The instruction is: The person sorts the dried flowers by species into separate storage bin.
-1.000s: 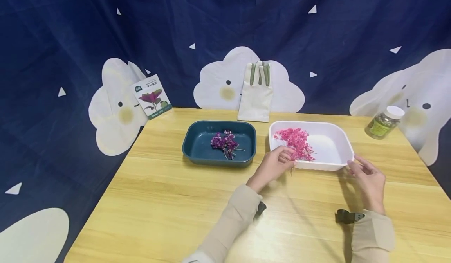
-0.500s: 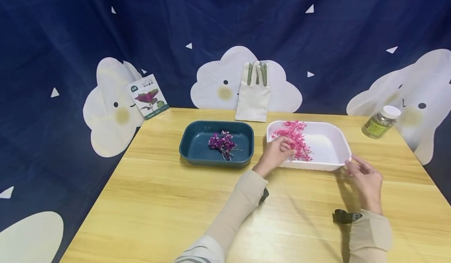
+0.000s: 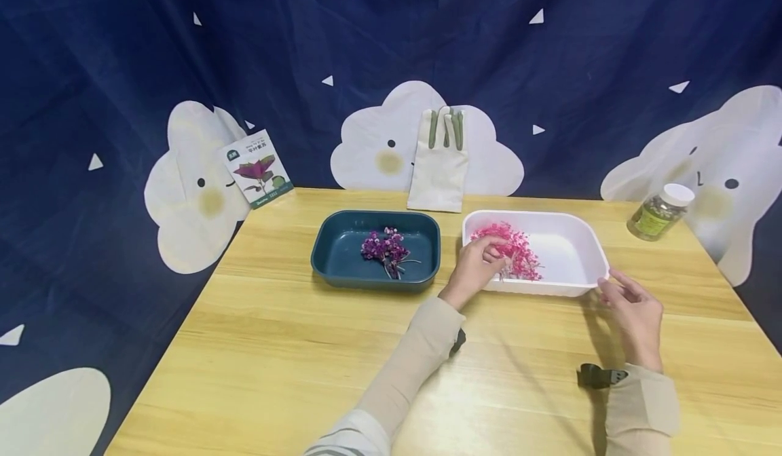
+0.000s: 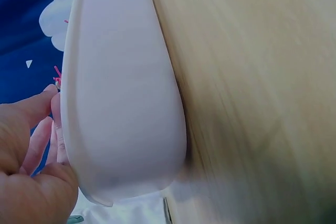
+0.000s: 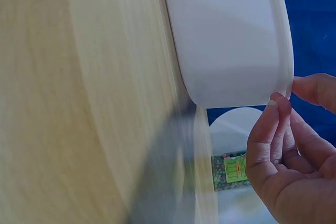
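Note:
Pink dried flowers (image 3: 519,252) lie in the left part of the white tray (image 3: 568,288). Above the tray's front left rim, my left hand (image 3: 479,266) pinches them near the stems; in the left wrist view, a bit of pink shows at the thumb tip of the left hand (image 4: 34,150). At the tray's front right corner, my right hand (image 3: 638,320) holds the rim between thumb and fingers, and the right wrist view shows this right hand (image 5: 294,156) against the tray wall (image 5: 231,40). Purple dried flowers (image 3: 386,247) lie in the dark teal tray (image 3: 342,279) to the left.
A glove (image 3: 438,171) leans on the curtain (image 3: 293,49) behind the trays. At the back left stands a plant picture packet (image 3: 256,169); at the back right, a lidded jar (image 3: 660,212). The wooden table (image 3: 275,361) stretches out in front.
My left hand has moved from the tray's front rim inward over it, carrying the pink flowers deeper; they rose slightly, then came down. My right hand keeps to the corner. The view shifted slightly.

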### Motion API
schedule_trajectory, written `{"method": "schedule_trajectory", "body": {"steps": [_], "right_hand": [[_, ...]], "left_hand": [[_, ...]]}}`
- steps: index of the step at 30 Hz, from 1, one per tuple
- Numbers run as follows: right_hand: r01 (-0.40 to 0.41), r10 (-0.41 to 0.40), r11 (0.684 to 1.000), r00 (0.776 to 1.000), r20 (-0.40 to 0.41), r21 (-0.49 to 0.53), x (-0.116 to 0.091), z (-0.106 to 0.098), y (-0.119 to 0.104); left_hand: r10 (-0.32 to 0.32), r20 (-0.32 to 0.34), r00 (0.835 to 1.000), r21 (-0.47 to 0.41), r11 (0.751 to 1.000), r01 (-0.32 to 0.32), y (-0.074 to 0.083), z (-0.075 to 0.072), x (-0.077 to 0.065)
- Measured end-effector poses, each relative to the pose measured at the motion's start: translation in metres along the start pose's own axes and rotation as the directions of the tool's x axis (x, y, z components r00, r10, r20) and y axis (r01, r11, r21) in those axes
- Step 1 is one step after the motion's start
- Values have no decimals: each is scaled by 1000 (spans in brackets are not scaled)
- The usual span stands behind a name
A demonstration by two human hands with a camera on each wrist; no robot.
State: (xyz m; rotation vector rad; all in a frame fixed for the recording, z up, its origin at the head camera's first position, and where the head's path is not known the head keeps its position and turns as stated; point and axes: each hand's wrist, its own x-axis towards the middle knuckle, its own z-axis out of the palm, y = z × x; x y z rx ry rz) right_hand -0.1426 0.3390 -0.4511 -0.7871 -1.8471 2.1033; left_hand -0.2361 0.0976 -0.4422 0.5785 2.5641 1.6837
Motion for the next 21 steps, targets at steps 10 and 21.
{"method": "schedule_trajectory", "body": {"steps": [10, 21], "right_hand": [[10, -10, 1000, 1000, 11, 6, 1, 2, 1], [-8, 8, 1000, 1000, 4, 21, 1, -4, 0]], "left_hand": [[18, -40, 999, -89, 996, -22, -6, -7, -14], [-8, -132, 991, -128, 992, -9, -18, -38, -34]]}}
